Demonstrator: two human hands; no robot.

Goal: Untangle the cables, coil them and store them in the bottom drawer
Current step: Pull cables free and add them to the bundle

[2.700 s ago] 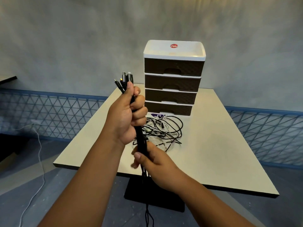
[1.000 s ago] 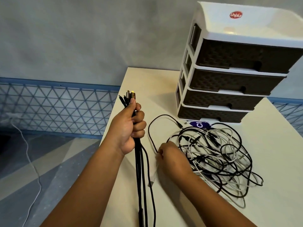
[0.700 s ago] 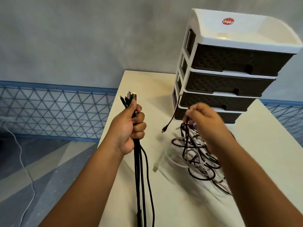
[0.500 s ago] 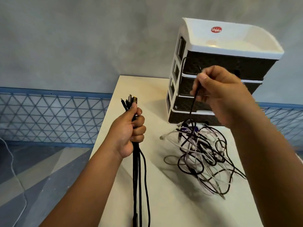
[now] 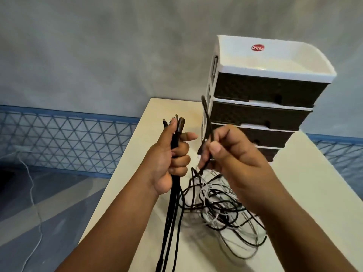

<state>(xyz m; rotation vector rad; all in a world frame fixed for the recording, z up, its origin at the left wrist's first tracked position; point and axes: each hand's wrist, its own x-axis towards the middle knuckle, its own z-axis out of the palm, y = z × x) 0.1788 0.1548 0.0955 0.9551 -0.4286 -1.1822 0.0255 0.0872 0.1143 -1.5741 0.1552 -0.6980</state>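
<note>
My left hand [image 5: 170,160] grips a bundle of black cables [image 5: 172,213] upright; their plugs stick out above my fingers and the cords hang past the table's near edge. My index finger is stretched out to the right. My right hand [image 5: 233,154] pinches one black cable end [image 5: 206,116] close beside the bundle; its plug points up. That cable runs down into a tangle of black and white cables [image 5: 222,211] on the cream table [image 5: 306,197]. The drawer unit [image 5: 261,99] with dark drawers, all closed, stands at the back; my right hand hides most of the bottom drawer [image 5: 269,154].
A grey wall stands behind the table. A blue lattice railing [image 5: 64,140] runs along the floor on both sides. A white cord [image 5: 33,203] trails over the grey floor at the left. The table's left edge lies just under my left forearm.
My right hand took one black cable end from the tangle, lifted it, and has now brought it down and left, next to the bundle in my left hand. My left index finger has stretched out.
</note>
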